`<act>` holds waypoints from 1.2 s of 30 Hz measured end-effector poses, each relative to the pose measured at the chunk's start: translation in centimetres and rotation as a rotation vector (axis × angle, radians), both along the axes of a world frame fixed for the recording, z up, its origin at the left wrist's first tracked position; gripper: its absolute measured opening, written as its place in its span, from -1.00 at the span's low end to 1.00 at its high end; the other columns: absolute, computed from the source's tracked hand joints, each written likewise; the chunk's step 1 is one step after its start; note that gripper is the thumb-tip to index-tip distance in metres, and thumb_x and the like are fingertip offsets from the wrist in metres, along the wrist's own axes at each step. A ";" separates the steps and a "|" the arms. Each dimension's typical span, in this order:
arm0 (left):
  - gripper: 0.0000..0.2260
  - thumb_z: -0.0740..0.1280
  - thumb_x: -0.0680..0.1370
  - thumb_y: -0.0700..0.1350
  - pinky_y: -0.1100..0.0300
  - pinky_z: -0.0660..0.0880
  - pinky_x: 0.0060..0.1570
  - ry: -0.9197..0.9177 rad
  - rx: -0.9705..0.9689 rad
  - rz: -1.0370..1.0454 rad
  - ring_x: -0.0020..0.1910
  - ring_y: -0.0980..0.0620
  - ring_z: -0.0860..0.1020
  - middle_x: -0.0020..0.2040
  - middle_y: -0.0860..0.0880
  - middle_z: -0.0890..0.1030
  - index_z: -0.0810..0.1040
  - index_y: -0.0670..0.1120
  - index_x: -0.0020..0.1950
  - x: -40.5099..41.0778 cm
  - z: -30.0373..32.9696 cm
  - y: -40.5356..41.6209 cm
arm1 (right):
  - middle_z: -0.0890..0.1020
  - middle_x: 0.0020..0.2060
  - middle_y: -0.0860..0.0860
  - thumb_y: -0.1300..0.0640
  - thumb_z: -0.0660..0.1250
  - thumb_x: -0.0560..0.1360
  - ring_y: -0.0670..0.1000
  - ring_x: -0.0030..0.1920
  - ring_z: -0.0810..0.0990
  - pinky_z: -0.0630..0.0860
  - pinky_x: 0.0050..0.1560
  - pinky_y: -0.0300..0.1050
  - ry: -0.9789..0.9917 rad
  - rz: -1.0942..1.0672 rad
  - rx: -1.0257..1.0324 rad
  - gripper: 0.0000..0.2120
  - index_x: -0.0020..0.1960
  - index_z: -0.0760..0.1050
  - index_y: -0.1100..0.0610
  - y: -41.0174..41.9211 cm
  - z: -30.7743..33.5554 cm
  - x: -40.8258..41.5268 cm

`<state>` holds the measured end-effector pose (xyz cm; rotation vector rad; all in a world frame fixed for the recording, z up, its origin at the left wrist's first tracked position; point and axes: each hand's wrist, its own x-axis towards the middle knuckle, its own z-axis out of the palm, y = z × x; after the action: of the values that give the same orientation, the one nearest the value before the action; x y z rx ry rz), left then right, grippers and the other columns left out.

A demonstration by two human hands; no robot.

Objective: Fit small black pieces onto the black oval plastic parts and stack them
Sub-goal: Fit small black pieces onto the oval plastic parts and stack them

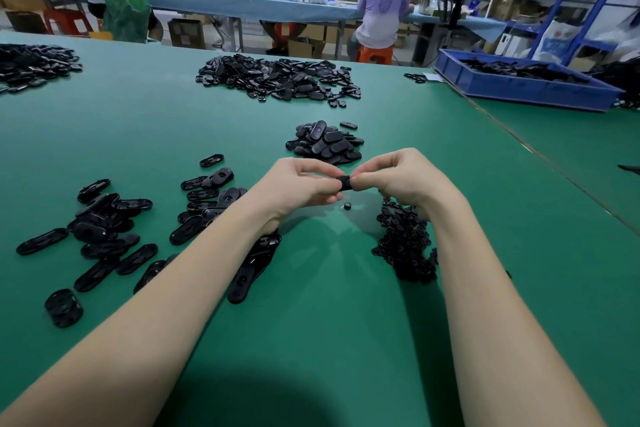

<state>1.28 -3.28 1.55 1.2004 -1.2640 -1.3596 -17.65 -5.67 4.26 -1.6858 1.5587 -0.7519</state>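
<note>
So over at 9 o'clock there's a scatter of black oval plastic parts [100, 236] lying loose on the green table mat [329, 305], open side up mostly, with a short stack of finished ones [63, 308] sitting at about 8 o'clock.

Moving toward the middle, the left hand [298, 189] is pinching one black oval plastic shell [344, 183] by its end, fingers curled around it, holding it just above the mat. The right hand [407, 180] is gripping the other end of that same shell, thumb and fingertips pressing in on it. I'm guessing a small piece is getting seated right now, but the fingers are covering the joint, so I can't tell if it's in.

One tiny round black piece [346, 206] is lying on the mat right under the hands. At 3 o'clock, beside the right wrist, a heap of small black round pieces [405, 243] is waiting.

Tip for this step, imo: keep the shell level, line the piece up square over its hole before squeezing, and press straight rather than at an angle so it's clicking home evenly.

Another pile of oval shells [325, 142] is sitting at 12 o'clock just past the hands.
</note>
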 end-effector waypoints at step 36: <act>-0.88 0.41 0.54 -0.33 0.34 0.58 -0.16 -0.114 -0.063 0.061 -0.34 0.12 0.62 -0.30 -0.03 0.68 0.67 -0.13 -0.05 0.3 0.2 0.2 | 0.45 -0.56 -0.19 0.10 0.57 0.41 -0.18 -0.57 0.31 0.22 -0.57 -0.39 -0.112 0.024 0.010 -0.88 -0.26 0.66 0.03 0.3 -0.9 1.4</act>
<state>1.60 -3.09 1.78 1.2778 -1.3286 -1.2132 -16.21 -5.33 3.31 -1.6242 1.4603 -0.8101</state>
